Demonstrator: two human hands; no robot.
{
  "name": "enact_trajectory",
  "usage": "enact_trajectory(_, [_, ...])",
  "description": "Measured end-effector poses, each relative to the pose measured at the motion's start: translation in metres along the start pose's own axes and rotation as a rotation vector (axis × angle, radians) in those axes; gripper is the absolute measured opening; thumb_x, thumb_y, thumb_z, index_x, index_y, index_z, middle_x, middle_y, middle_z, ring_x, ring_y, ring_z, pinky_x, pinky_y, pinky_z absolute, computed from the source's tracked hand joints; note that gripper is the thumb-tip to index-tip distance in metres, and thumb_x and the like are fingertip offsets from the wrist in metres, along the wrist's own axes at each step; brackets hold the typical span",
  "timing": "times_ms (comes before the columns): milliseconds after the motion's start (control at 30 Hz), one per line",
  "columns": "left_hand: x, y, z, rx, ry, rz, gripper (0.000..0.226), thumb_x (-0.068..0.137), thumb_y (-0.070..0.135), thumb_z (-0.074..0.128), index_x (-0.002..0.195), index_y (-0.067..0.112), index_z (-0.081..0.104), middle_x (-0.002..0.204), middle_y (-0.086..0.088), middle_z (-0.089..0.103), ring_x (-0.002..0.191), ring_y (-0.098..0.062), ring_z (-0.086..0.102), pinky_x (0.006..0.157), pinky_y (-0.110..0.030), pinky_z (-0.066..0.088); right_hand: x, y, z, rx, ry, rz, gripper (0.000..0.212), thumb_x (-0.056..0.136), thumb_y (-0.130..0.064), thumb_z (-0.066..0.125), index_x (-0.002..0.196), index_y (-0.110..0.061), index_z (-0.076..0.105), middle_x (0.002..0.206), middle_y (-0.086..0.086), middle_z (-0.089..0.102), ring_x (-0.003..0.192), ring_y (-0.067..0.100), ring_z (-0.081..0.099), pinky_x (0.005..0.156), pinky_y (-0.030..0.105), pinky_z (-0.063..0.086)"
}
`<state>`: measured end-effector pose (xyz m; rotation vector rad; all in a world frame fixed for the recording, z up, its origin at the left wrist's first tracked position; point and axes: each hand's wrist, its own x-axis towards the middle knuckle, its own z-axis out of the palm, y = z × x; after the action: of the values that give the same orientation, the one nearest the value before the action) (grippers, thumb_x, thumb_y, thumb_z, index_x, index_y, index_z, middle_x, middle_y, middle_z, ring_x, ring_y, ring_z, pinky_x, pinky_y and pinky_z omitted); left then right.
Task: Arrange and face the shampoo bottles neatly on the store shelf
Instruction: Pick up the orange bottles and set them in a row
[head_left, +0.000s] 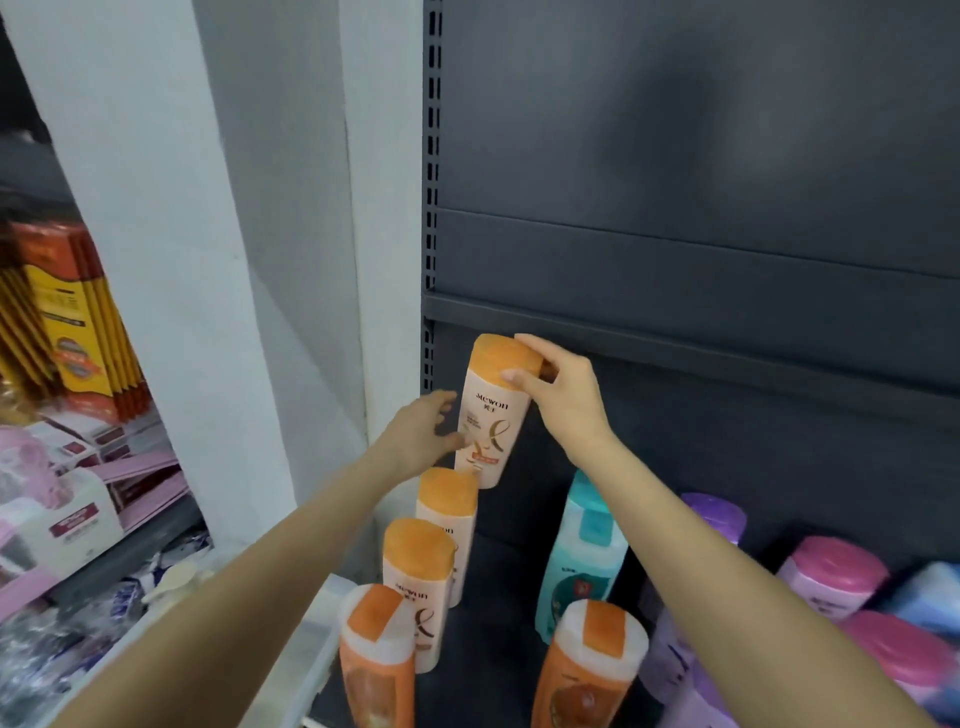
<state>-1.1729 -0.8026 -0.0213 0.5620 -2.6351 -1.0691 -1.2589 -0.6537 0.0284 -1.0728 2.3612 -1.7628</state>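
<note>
Dark grey shelving (675, 312) backs your work area. Nearest you, two deeper-orange bottles (589, 670) stand at the front edge, with teal, purple and pink ones to the right, not yet in rows. Behind the left one, two peach bottles (418, 582) already line up, labels forward. Furthest back, your right hand (558, 395) pinches the orange cap of the rear peach bottle (491, 415), held tilted; your left hand (421, 434) steadies its side, fingers loosely spread. Much remains.
</note>
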Motion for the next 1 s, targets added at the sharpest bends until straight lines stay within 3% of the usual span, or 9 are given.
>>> enact_trajectory(100, [0.0,0.016,-0.006,-0.028,0.035,0.084,0.081,0.079,0.02,0.073,0.145,0.011,0.028,0.145,-0.005,0.042,0.131,-0.023,0.042,0.107,-0.041,0.038,-0.005,-0.019,-0.015,0.057,0.034,-0.048,0.046,0.085,-0.017,0.067,0.13,-0.022,0.056,0.12,-0.013,0.053,0.109,0.005,0.046,0.087,0.019,0.041])
enact_trajectory(167, [-0.002,0.028,-0.01,-0.064,0.058,0.14,0.075,0.078,0.017,0.074,0.141,0.012,0.034,0.138,-0.003,0.049,0.126,-0.022,0.047,0.101,-0.038,0.043,-0.009,-0.03,-0.025,0.089,0.059,-0.089,0.045,0.086,-0.016,0.065,0.129,-0.022,0.056,0.119,-0.015,0.051,0.109,0.004,0.046,0.082,0.012,0.039])
enact_trajectory(300, [-0.007,0.042,-0.018,-0.073,0.079,0.245,0.049,0.081,0.014,0.071,0.123,0.015,0.047,0.123,-0.002,0.06,0.106,-0.017,0.058,0.086,-0.029,0.048,-0.015,-0.041,-0.042,0.209,0.071,-0.108,0.043,0.085,-0.012,0.066,0.126,-0.022,0.057,0.127,-0.003,0.057,0.116,0.014,0.053,0.093,0.03,0.047])
enact_trajectory(400, [-0.011,0.05,-0.019,-0.027,0.166,0.274,0.045,0.077,0.013,0.073,0.116,0.013,0.05,0.114,-0.003,0.062,0.095,-0.014,0.056,0.078,-0.025,0.046,-0.02,-0.04,-0.054,0.232,0.042,-0.099,0.043,0.085,-0.014,0.067,0.125,-0.024,0.058,0.126,-0.001,0.06,0.116,0.016,0.056,0.094,0.033,0.05])
enact_trajectory(533, [-0.021,0.059,-0.014,0.181,0.351,0.288,0.053,0.071,0.025,0.078,0.117,0.018,0.052,0.108,-0.004,0.056,0.099,-0.02,0.052,0.079,-0.035,0.049,-0.033,-0.036,-0.063,0.309,0.082,0.052,0.033,0.084,-0.035,0.066,0.117,-0.032,0.059,0.123,-0.002,0.056,0.114,0.017,0.056,0.084,0.03,0.054])
enact_trajectory(633, [-0.031,0.067,-0.011,0.392,0.47,0.33,0.053,0.074,0.033,0.076,0.12,0.023,0.051,0.111,-0.001,0.052,0.104,-0.019,0.046,0.073,-0.032,0.047,-0.038,-0.033,-0.06,0.318,0.139,0.181,0.043,0.076,-0.054,0.065,0.114,-0.036,0.055,0.121,0.001,0.053,0.102,0.023,0.063,0.083,0.036,0.057])
enact_trajectory(733, [-0.038,0.073,-0.01,0.462,0.522,0.361,0.052,0.077,0.034,0.074,0.121,0.024,0.05,0.113,-0.001,0.051,0.106,-0.018,0.043,0.07,-0.028,0.043,-0.038,-0.036,-0.059,0.352,0.198,0.218,0.033,0.079,-0.046,0.069,0.105,-0.033,0.054,0.119,0.004,0.053,0.099,0.026,0.064,0.078,0.038,0.058])
enact_trajectory(867, [-0.038,0.069,-0.012,0.432,0.45,0.397,0.058,0.079,0.035,0.072,0.13,0.026,0.046,0.122,0.001,0.05,0.111,-0.015,0.044,0.078,-0.026,0.043,-0.039,-0.038,-0.059,0.528,0.281,0.204,0.032,0.08,-0.027,0.073,0.109,-0.021,0.059,0.124,0.007,0.051,0.108,0.023,0.057,0.074,0.033,0.059])
enact_trajectory(1000, [-0.034,0.056,-0.025,0.308,0.17,0.406,0.069,0.076,0.034,0.074,0.137,0.028,0.041,0.125,0.002,0.052,0.11,-0.012,0.048,0.092,-0.03,0.045,-0.042,-0.034,-0.06,0.568,0.279,0.144,0.026,0.081,-0.016,0.071,0.106,-0.022,0.063,0.125,0.01,0.053,0.109,0.024,0.058,0.071,0.031,0.058])
